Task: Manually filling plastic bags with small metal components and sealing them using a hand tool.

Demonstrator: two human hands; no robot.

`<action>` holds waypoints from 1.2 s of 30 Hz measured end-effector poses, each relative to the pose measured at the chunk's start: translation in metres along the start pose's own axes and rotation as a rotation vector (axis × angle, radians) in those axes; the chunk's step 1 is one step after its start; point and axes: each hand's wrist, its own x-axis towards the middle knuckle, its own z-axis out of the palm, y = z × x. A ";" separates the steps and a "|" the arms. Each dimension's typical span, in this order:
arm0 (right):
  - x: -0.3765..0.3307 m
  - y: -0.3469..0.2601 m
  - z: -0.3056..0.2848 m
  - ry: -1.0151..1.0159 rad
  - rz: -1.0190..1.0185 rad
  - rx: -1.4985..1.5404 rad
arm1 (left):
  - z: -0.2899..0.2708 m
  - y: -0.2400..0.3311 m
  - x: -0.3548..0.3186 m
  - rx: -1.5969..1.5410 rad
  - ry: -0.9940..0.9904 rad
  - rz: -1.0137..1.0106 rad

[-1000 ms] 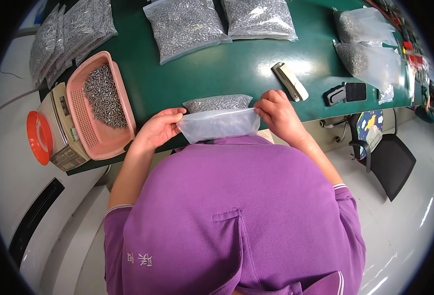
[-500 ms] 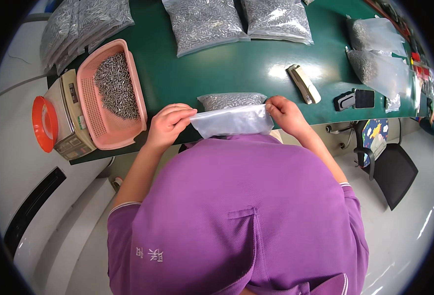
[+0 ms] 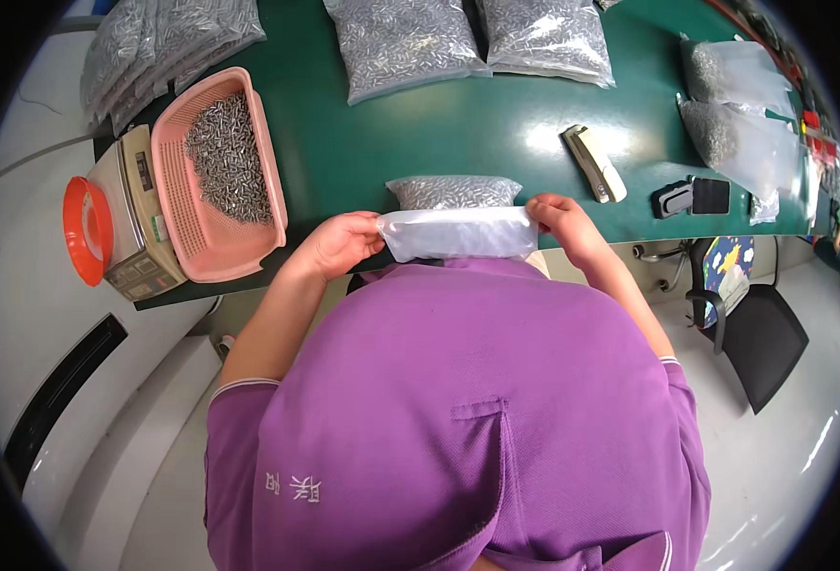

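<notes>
Bag (image 3: 454,194) of metal pieces, pinched at both corners

The bag sits at the near edge of the green tabletop (image 3: 420,133), right before the person's chest. Small grey metal pieces fill its far part; its milky, clear-plastic mouth end lies toward the person, without pieces in it. The left hand (image 3: 349,242) is nearly closed, thumb and fingers pinching the left corner; the right hand (image 3: 565,226) pinches the right corner in the same way.

To the left, a pink basket (image 3: 213,255) stands tilted, holding a loose heap of similar pieces (image 3: 230,157). Just beside it are a beige scale (image 3: 144,217), with labels too small to read, and a red dish (image 3: 87,231).

Beyond lie two full bags (image 3: 406,48), with stacked bags (image 3: 177,43) at far left. On the right are a beige tool (image 3: 593,164), a black device (image 3: 691,197) and two part-filled bags (image 3: 745,147). White characters are stitched on the purple shirt (image 3: 391,381). A black chair (image 3: 764,328) stands off the tabletop's near edge.
</notes>
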 end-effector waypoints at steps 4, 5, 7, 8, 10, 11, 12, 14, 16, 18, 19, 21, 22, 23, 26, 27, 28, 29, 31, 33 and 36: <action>-0.003 -0.005 0.003 0.003 0.056 0.065 | 0.013 0.015 -0.016 0.054 0.002 0.022; -0.003 -0.005 0.005 0.003 0.055 0.069 | 0.019 0.021 -0.022 0.114 0.019 0.054; -0.005 -0.005 0.006 0.012 0.050 0.060 | 0.036 0.033 -0.033 0.153 0.075 0.025; -0.005 -0.004 0.006 0.014 0.049 0.064 | 0.047 0.037 -0.035 0.438 0.170 0.033; -0.005 -0.001 0.005 -0.003 0.029 0.089 | 0.061 0.041 -0.030 0.982 0.217 0.037; -0.007 -0.002 0.007 -0.004 0.026 0.091 | 0.062 0.044 -0.024 1.134 0.218 0.054; -0.010 -0.003 0.009 -0.004 -0.019 0.080 | 0.062 0.047 -0.019 1.288 0.217 0.071; -0.011 -0.003 0.010 0.008 -0.063 0.078 | 0.077 0.056 -0.010 1.311 0.183 0.120; -0.011 0.001 0.009 0.009 -0.113 0.045 | 0.100 0.063 -0.006 1.555 0.086 0.123; -0.011 0.007 0.008 0.011 -0.138 0.047 | 0.116 0.062 0.004 1.596 0.050 0.115; -0.010 0.008 0.008 0.009 -0.163 0.044 | 0.121 0.061 0.011 1.638 0.017 0.130; -0.013 0.004 0.009 0.012 -0.162 0.019 | 0.137 0.057 0.022 1.654 -0.055 0.134; -0.015 0.002 0.009 0.011 -0.157 -0.011 | 0.144 0.053 0.029 1.658 -0.057 0.132; -0.017 0.001 0.008 0.014 -0.159 -0.006 | 0.148 0.049 0.036 1.592 -0.066 0.099; -0.023 -0.005 0.003 0.024 -0.217 -0.119 | 0.150 0.056 0.047 1.469 -0.135 -0.044; -0.024 -0.008 0.002 0.055 -0.259 -0.170 | 0.145 0.060 0.049 1.423 -0.162 -0.074; -0.025 -0.010 0.002 0.089 -0.302 -0.221 | 0.145 0.062 0.049 1.357 -0.168 -0.130; -0.024 -0.010 0.000 0.099 -0.302 -0.219 | 0.142 0.063 0.052 1.362 -0.177 -0.130; -0.022 -0.012 -0.003 0.126 -0.311 -0.230 | 0.134 0.062 0.059 1.155 -0.204 -0.189; -0.022 -0.012 -0.013 0.183 -0.432 -0.327 | 0.135 0.063 0.059 1.113 -0.213 -0.198; -0.016 -0.009 -0.048 0.608 -0.448 -0.320 | 0.133 0.061 0.060 0.967 -0.232 -0.200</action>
